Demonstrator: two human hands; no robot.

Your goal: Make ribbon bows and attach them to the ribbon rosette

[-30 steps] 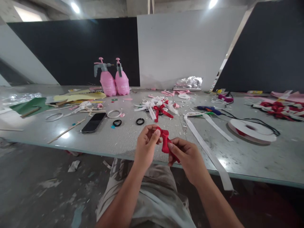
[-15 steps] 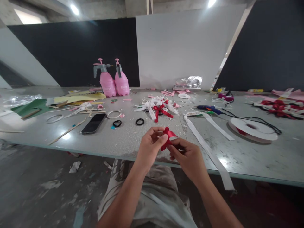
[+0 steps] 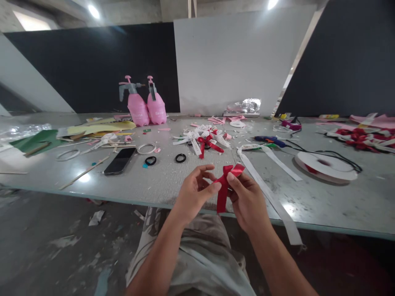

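Red ribbon (image 3: 222,190), glossy satin folded into loops, is pinched by left hand (image 3: 195,193) and right hand (image 3: 248,199).

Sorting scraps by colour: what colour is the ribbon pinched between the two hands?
Red: the ribbon shows best in the head view.

Both bare forearms slanted inward toward the red ribbon (image 3: 222,193), the left forearm (image 3: 160,255) on its left side and the right forearm (image 3: 277,259) on its right. The left hand (image 3: 196,191) pinched the ribbon's left edge between thumb and forefinger, the other fingers loosely curled. The right hand (image 3: 248,197), its back to the camera, gripped the ribbon's upper right part with thumb and fingertips.
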